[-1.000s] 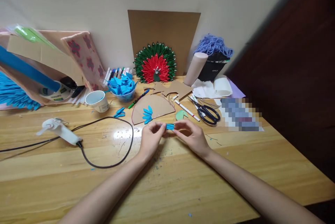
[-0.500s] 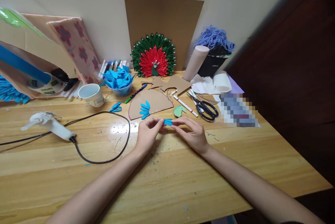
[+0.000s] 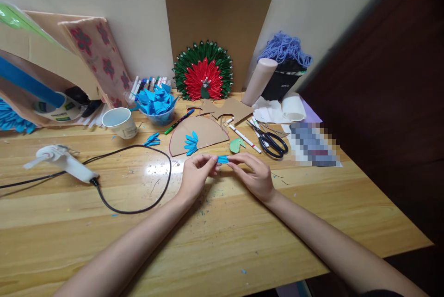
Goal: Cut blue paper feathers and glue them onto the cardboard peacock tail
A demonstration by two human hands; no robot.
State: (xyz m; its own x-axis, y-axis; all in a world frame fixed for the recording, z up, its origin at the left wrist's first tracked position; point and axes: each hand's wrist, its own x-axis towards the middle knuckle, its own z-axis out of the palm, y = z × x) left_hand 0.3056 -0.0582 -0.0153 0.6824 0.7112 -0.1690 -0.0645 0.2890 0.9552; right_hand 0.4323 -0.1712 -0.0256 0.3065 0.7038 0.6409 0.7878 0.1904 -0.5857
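Between my two hands is a small piece of folded blue paper (image 3: pixel 222 159). The fingertips of my left hand (image 3: pixel 197 173) pinch its left end, and those of my right hand (image 3: pixel 254 174) grip its right end. Just beyond them lies a fan-shaped cardboard piece (image 3: pixel 211 134) with several blue paper petals (image 3: pixel 191 143) fanned out at its lower left. A green paper cutout (image 3: pixel 237 145) rests behind my right hand. Some loose blue petals (image 3: pixel 151 139) lie farther left on the wooden table (image 3: pixel 222 237).
A white glue gun (image 3: pixel 65 163) with a looped black cord lies at left, near a paper cup (image 3: pixel 120 122). Behind are a bowl of blue paper pieces (image 3: pixel 157 105) and a red-green peacock craft (image 3: pixel 204 75). Black-handled scissors (image 3: pixel 274 144) and a marker (image 3: pixel 245 139) lie at right.
The camera view has shifted slightly. Both hands keep hold of the blue paper piece in nearly the same spot, with the fingers moving only a little.
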